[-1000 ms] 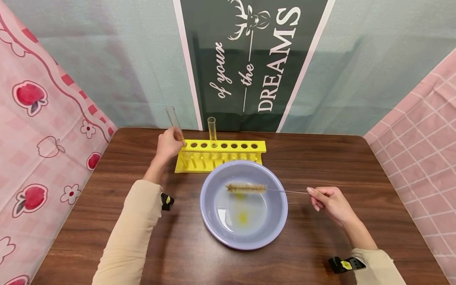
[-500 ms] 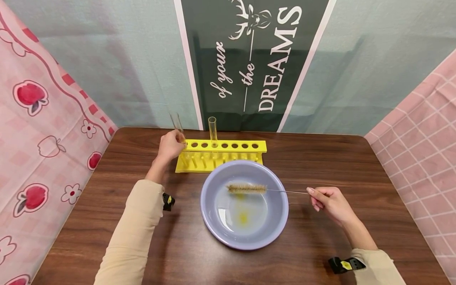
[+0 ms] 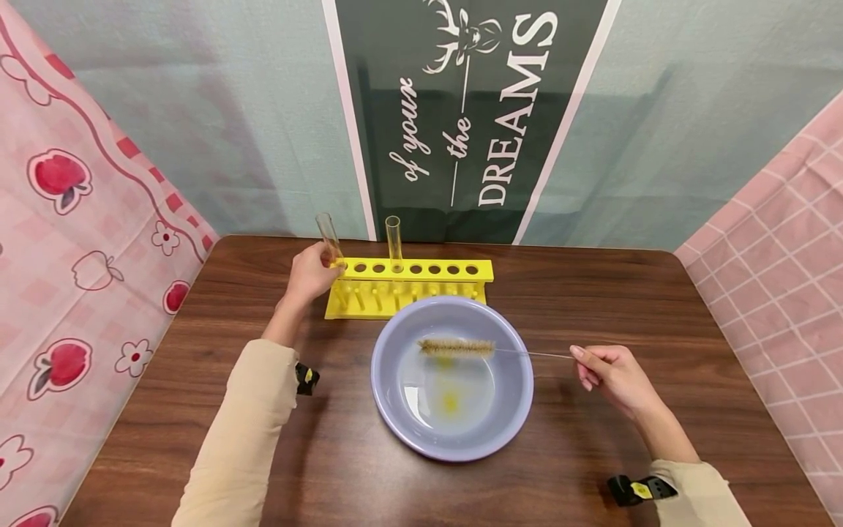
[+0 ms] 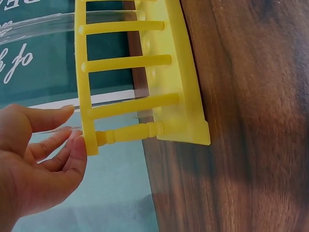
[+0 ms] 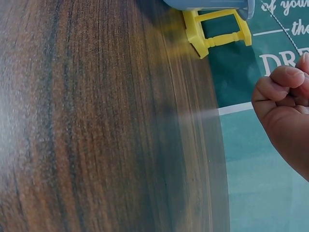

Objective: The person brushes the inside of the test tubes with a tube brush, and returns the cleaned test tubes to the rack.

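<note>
By the counter's far edge, the left hand loosely encircled a test tube, apparently seating it; release seemed next. The right hand pinched a tube brush.

— Your rack looks like smooth plastic. Is your basin the same?
— It looks it, and glossy. Your test tubes are clear and shiny, glass or plastic, you can't tell.
— Your brush?
— Rough bristles, metal wire. Your surface has a low-sheen wood look; your sleeves, matt cloth.
</note>
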Demonstrator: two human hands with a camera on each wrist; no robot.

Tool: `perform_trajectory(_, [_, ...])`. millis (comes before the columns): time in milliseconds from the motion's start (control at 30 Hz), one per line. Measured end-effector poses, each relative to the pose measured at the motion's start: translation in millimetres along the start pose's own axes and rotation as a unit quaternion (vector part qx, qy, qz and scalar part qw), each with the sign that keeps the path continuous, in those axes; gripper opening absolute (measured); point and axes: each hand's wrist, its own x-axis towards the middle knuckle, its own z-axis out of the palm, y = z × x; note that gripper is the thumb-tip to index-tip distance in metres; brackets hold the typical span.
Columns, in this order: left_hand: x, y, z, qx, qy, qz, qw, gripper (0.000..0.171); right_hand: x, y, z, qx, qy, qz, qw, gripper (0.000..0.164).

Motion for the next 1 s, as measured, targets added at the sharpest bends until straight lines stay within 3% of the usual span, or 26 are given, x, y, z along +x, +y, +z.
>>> perform_trajectory(200, [-15.8,-3.7,-4.5,0.007,0.016,-0.009,0.9998,0.032,1,-1,0,0.000,0.010,0.003,1.000,0.036])
perform_trajectory(333, [-26.7,-2.1,-8.6,0.019,0.009,0.008,0.9997,0.025,1,-1,1,0.008,0.009,0.005,1.000,0.036])
perform_trajectory(467, [-31.1,6.4,-10.8,0.003,-0.006,0.037,0.9993,0.020,1,-1,2,0.013,0.010,0.012,1.000,0.036])
perform_trajectory(667, [-23.5,27.5,-7.3,-0.046,-0.038,0.083,0.9947,0.024,2,1,2,0.023,0.004,0.017,1.000,0.036])
perform_trajectory(800, [-15.1,40.7,-1.2,-0.064,-0.068,0.079,0.9925,0.028,1,1,3,0.029,0.000,0.013,1.000,0.036])
perform_trajectory(1000, [-1.1,51.1,13.1,-0.069,-0.085,0.069,0.9916,0.032,-1,0,3,0.024,0.010,0.015,1.000,0.036])
